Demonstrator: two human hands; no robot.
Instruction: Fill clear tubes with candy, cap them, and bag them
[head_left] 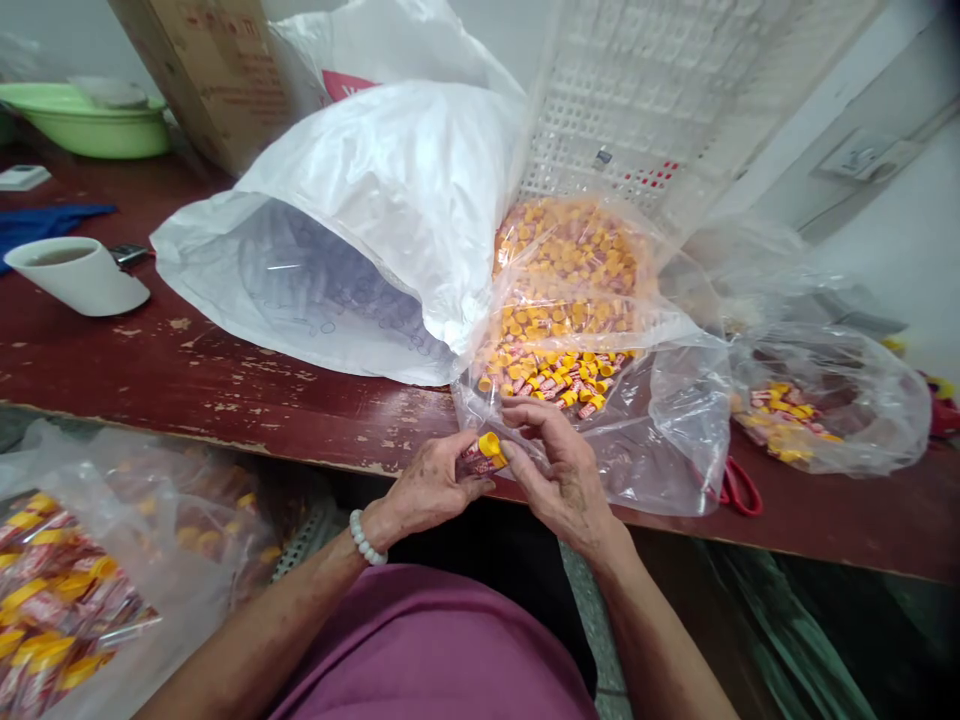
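My left hand (435, 485), with a pale bead bracelet on the wrist, is closed around small red-labelled tubes with yellow caps (484, 455). My right hand (555, 470) is at their right side, its thumb at a yellow cap and its other fingers bent above; whether it holds anything is hidden. Just beyond the hands, a clear plastic bag (682, 400) lies open with many small yellow-capped pieces (570, 320) in it. To its left a large white sack (405, 150) gapes open, with clear tubes (337, 280) inside.
A white cup (82, 285) and a green basin (97, 125) stand at the left. Red-handled scissors (741, 488) and another clear bag (885, 410) are at the right. A bag of yellow-capped tubes (52, 610) is at the lower left. A white crate (637, 100) leans behind.
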